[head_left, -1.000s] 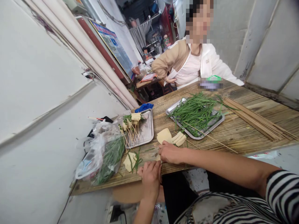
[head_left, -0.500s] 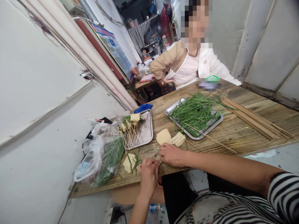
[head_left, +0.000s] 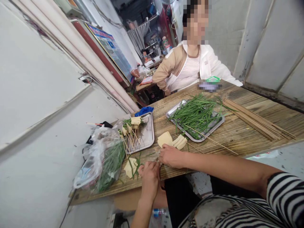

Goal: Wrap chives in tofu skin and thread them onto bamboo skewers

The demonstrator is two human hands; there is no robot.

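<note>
Near the front edge of the table, my left hand [head_left: 150, 172] is closed, fingertips pinched together. My right hand [head_left: 172, 156] is closed right beside it, and whatever lies between the fingers is hidden. Just beyond my right hand are a stack of pale yellow tofu sheets [head_left: 165, 139] and several tofu rolls [head_left: 180, 142]. A loose tofu sheet [head_left: 130, 167] with green chive strands [head_left: 137, 166] across it lies left of my left hand.
A metal tray [head_left: 149, 129] holds several finished skewers [head_left: 130, 134]. Another tray [head_left: 222, 120] bears a heap of chives [head_left: 196, 112]. Bare bamboo skewers [head_left: 256, 120] lie at right, a plastic bag of greens [head_left: 111, 167] at left. A person [head_left: 187, 69] sits opposite.
The camera view has shifted slightly. Both hands stay close together at the table edge with little movement. The person opposite sits a bit more upright, with the hand by the waist lower.
</note>
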